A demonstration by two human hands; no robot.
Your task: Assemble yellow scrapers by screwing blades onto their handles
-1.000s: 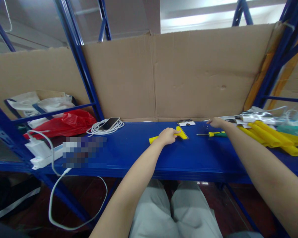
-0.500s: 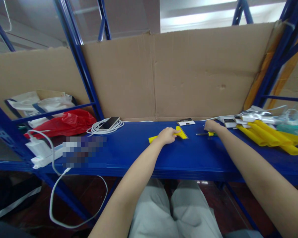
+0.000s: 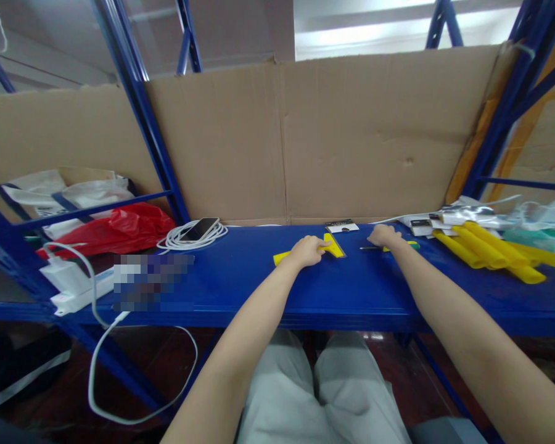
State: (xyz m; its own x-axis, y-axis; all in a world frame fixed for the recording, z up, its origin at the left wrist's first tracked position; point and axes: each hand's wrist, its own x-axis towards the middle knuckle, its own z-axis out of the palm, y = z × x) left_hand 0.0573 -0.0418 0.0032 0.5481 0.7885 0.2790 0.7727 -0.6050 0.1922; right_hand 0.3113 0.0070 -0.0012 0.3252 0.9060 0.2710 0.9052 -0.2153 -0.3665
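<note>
My left hand (image 3: 308, 251) is closed around the handle of a yellow scraper (image 3: 335, 246), whose wide blade end points right on the blue shelf (image 3: 240, 290). Farther right, my right hand (image 3: 383, 235) is over a screwdriver (image 3: 415, 245) with a yellow and green handle; its fingers are bent, and their hold on the tool is hard to make out. The screwdriver's metal shaft points left, towards the scraper. Behind and between the hands lies a small black and white card (image 3: 342, 226).
Yellow tubes (image 3: 490, 246) and silvery packets (image 3: 469, 214) lie at the right. On the left are a phone (image 3: 201, 229) on a coiled white cable (image 3: 173, 239), a red bag (image 3: 124, 225) and a power strip (image 3: 81, 295). Cardboard (image 3: 222, 148) stands behind.
My right hand has shifted slightly left, and more of the screwdriver's handle shows beside it. My left hand keeps the scraper in nearly the same place. The whole view has shifted slightly.
</note>
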